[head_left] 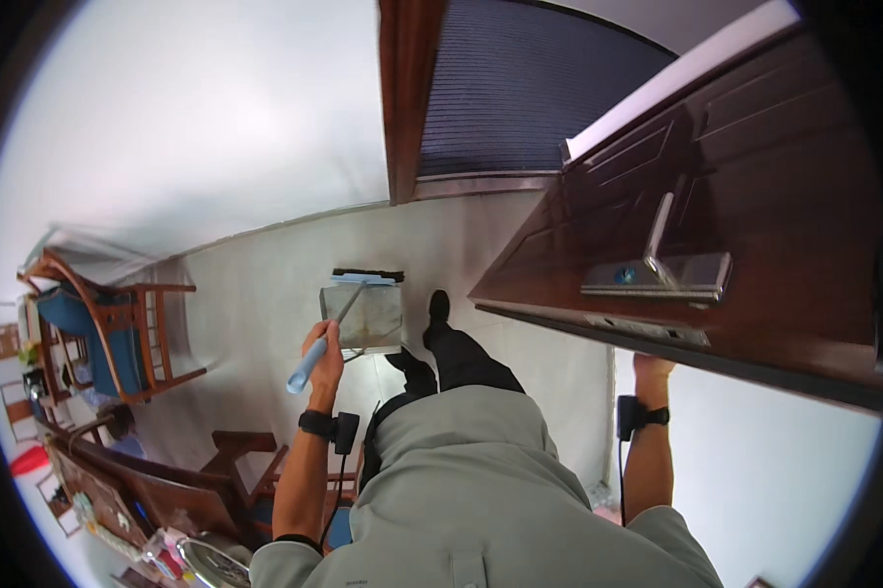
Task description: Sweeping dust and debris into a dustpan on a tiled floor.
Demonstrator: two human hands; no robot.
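Note:
My left hand (324, 353) is closed around the light-blue grip of a long-handled broom (306, 370). The broom's pale-blue head (365, 278) with dark bristles lies along the far edge of a grey dustpan (363, 312) on the floor. Whether the hand also holds the dustpan is hidden. On the right, my right hand (654, 367) is at the edge of a dark brown door (755, 167); its fingers are out of sight behind that edge. A silver lever handle (661, 235) with a long plate is on the door's face.
Ahead is a doorway with a brown frame (408, 98) and a dark ribbed surface (529, 88) beyond it. A wooden chair (118, 323) with blue cushions stands at left, and a wooden bench (167, 480) lower left. My shoe (438, 307) is beside the dustpan.

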